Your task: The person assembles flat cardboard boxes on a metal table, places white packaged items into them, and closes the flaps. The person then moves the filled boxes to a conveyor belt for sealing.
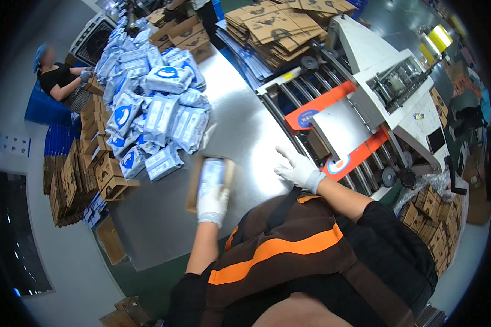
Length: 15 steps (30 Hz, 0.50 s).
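Packet [210,168] in carton [192,195], long axis twelve-to-six o'clock, left hand [213,204] atop, grip I can't tell, right hand [300,169] spread toward ten.

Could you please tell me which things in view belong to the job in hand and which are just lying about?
Apparently in the job:
open cardboard box, at the left hand
package inside it
pile of packages
metal table

Seemingly just lying about:
plastic-wrapped cardboard, lower right
loose cardboard, lower left
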Motion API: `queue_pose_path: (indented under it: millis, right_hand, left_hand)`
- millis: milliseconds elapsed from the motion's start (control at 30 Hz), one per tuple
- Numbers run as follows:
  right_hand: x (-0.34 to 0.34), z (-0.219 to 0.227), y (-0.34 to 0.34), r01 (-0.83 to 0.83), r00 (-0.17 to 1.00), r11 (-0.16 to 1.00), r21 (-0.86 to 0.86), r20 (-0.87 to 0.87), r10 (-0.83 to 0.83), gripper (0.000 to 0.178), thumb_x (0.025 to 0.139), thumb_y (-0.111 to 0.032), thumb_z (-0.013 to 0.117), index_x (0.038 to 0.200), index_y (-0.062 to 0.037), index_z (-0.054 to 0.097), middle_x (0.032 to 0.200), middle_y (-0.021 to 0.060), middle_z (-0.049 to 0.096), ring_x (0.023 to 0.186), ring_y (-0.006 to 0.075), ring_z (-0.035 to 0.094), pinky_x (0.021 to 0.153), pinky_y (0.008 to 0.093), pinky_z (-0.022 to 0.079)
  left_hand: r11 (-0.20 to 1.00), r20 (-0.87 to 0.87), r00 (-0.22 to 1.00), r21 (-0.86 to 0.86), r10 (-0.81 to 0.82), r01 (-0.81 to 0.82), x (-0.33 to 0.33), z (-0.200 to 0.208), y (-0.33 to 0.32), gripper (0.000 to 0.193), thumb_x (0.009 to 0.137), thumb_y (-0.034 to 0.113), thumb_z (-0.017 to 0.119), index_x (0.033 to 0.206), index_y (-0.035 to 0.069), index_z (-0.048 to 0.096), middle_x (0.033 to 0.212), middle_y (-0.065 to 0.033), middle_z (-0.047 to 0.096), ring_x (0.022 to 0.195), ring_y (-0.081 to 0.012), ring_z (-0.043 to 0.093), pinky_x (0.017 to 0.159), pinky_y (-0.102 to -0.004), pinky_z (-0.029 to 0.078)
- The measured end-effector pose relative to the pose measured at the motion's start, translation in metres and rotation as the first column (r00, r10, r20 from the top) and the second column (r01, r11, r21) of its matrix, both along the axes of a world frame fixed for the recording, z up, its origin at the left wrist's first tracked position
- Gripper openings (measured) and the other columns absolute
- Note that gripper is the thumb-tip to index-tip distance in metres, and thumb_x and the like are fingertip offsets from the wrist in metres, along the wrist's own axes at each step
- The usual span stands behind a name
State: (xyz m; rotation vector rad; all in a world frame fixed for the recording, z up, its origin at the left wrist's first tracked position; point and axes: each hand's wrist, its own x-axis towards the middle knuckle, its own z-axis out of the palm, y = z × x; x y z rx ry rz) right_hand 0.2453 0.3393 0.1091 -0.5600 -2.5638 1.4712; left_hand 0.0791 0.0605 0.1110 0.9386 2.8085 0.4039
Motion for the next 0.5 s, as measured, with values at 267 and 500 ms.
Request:
queue_pose_path:
  millis: [267, 500]
  right_hand:
    - [-0.063, -0.004, -0.086, -0.239, 0.966, 0.912, 0.334, -0.012, 0.258, 0.073, 0.094, -0.039, 0.067, 0.146, 0.0076, 0.045, 0.146, 0.0317, 0.049, 0.137, 0.0432, 0.049, 0.118, 0.0429, 0.036]
    - [-0.117, -0.032, -0.088, -0.608, 0.734, 0.792, 0.062, 0.424, 0.53, 0.033, 0.091, -0.039, 0.062, 0.097, -0.0105, 0.077, 0.08, 0.0098, 0.073, 0.08, 0.0273, 0.071, 0.074, 0.0396, 0.055]
  left_hand:
    - [0.888, -0.219, 0.968, 0.46, 0.124, -0.009, -0.001, -0.01, -0.041, 0.046, 0.074, 0.034, 0.087, 0.108, 0.006, 0.072, 0.115, -0.015, 0.068, 0.113, -0.0358, 0.062, 0.097, -0.0482, 0.05]
    - [0.945, 0.486, 0.865, 0.324, -0.126, -0.045, -0.034, -0.031, -0.039, 0.026, 0.09, 0.023, 0.074, 0.108, 0.005, 0.077, 0.101, -0.0126, 0.076, 0.092, -0.0233, 0.073, 0.085, -0.0339, 0.055]
